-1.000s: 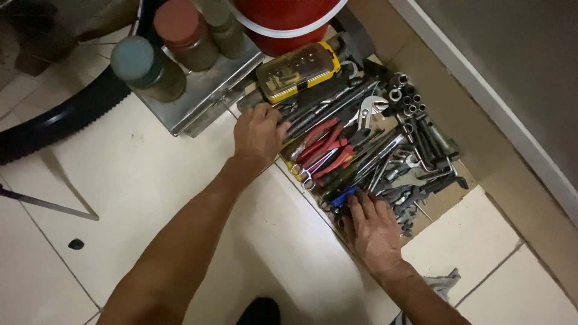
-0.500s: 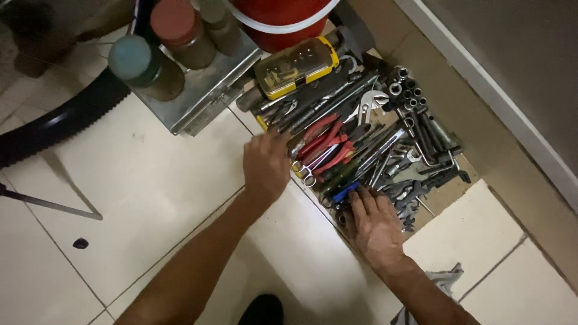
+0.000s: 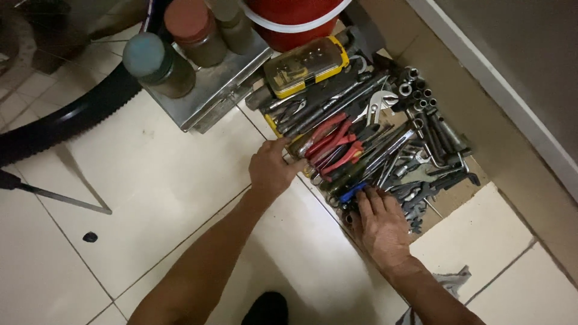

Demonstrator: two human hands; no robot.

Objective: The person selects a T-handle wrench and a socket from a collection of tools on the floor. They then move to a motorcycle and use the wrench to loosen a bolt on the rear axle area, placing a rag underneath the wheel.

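Both my hands down among the floor tools

My left hand [image 3: 274, 168] lies loose, fingertips touching the red-handled pliers [image 3: 334, 141]; my right hand [image 3: 380, 224] rests palm-down, fingers spread, gripping nothing, by a blue-handled tool [image 3: 352, 192].

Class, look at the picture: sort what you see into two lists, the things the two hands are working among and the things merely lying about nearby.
In hand:
left hand at the red-handled pliers
right hand on the blue-handled tool
spanners and sockets in the same pile

Lying about:
yellow case
metal box bearing jars
red bucket
black tyre
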